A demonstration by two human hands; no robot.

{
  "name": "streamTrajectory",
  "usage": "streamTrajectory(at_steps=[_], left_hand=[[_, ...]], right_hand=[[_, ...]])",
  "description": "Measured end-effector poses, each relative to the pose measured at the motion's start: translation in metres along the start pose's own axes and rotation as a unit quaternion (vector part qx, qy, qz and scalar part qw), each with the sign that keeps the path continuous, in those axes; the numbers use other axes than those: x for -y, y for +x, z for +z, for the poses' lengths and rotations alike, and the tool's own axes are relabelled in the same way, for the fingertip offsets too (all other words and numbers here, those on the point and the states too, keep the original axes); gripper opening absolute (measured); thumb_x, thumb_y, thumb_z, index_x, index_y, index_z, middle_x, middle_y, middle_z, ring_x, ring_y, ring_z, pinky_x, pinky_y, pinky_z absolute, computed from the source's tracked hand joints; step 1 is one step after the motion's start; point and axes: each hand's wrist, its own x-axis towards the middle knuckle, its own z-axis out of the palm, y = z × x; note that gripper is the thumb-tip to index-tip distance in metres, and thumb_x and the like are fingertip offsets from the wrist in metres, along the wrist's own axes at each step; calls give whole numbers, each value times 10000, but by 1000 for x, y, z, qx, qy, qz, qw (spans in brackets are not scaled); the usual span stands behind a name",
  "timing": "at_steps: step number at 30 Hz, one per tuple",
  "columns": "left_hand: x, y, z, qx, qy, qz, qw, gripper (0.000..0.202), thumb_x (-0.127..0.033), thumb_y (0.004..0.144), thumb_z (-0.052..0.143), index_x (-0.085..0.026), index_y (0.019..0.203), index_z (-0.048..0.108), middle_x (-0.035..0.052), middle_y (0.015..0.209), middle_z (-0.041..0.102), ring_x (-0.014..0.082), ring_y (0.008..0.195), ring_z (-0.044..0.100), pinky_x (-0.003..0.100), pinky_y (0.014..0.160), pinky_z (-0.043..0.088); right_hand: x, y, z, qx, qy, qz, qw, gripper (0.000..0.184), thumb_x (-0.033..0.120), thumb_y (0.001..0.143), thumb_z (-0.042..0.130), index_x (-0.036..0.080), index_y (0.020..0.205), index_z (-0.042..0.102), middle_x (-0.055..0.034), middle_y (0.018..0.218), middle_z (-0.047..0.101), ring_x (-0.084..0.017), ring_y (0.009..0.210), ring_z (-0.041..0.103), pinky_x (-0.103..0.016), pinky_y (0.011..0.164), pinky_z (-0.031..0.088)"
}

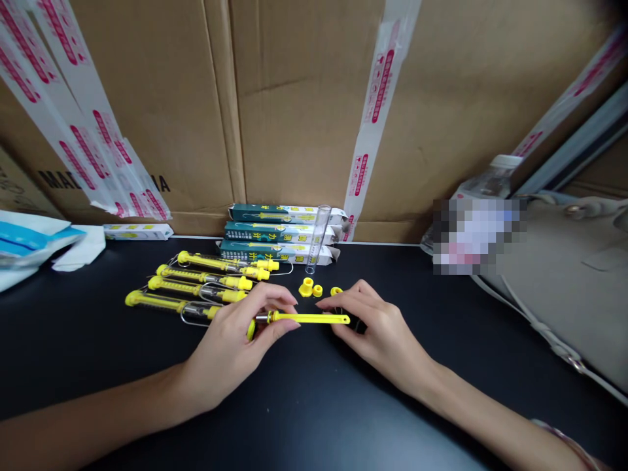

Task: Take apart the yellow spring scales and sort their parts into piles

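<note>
My left hand [230,337] pinches a slim yellow inner rod [314,318] of a spring scale, with its metal spring end and a yellow part partly hidden by the fingers. The rod lies level, its holed tip pointing right. Beside that tip is my right hand [375,320], thumb and index finger apart around the rod's end; whether they touch it I cannot tell. Just behind are a yellow flanged cap [306,287], a small yellow ring [318,291] and another yellow ring [336,291] near the right fingers. A clear tube [318,241] stands upright behind them.
Several assembled yellow spring scales [196,278] with wire hooks lie left. Green-and-white boxes [279,252] sit at the back against a large carton [304,118]. A plastic bottle [485,180] and a grey bag [579,281] are right, white-and-blue packaging [34,242] far left.
</note>
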Motion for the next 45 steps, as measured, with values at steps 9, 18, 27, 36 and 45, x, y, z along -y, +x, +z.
streamTrajectory(at_steps=[9,18,27,36,45], left_hand=[[-3,2,1,2,38,20,999,199,-207,858,706,-236,1013,583,-39,912,658,110,775,637,206,699,524],[-8,1,-1,12,-1,78,997,200,-172,821,752,-222,923,588,-56,871,635,80,754,608,173,699,489],[0,4,2,19,-91,-55,994,214,-271,867,700,-249,1068,634,-42,824,684,103,696,653,217,676,526],[0,7,-1,-35,-96,-75,992,125,-272,947,574,-240,1053,632,-3,901,653,119,752,631,225,659,505],[-3,4,-2,-141,104,63,982,178,-207,879,675,-224,939,509,-18,933,524,134,883,523,241,761,424]], right_hand=[[5,-5,-4,-4,6,-27,1000,449,41,770,601,248,1165,651,-61,1113,688,-240,945,570,-417,807,529],[14,-9,-4,0,17,-111,994,131,188,897,671,189,1029,675,-53,885,689,-202,813,524,-373,754,468],[18,-10,-12,-96,40,-45,994,141,115,922,583,168,981,700,-22,696,648,-147,595,533,-283,542,435],[32,-22,-8,3,54,-23,998,157,171,953,514,171,1028,651,15,645,640,-103,472,551,-224,479,424],[40,-27,-8,88,90,-54,991,223,188,998,366,157,1073,574,68,564,519,-85,371,436,-231,481,426]])
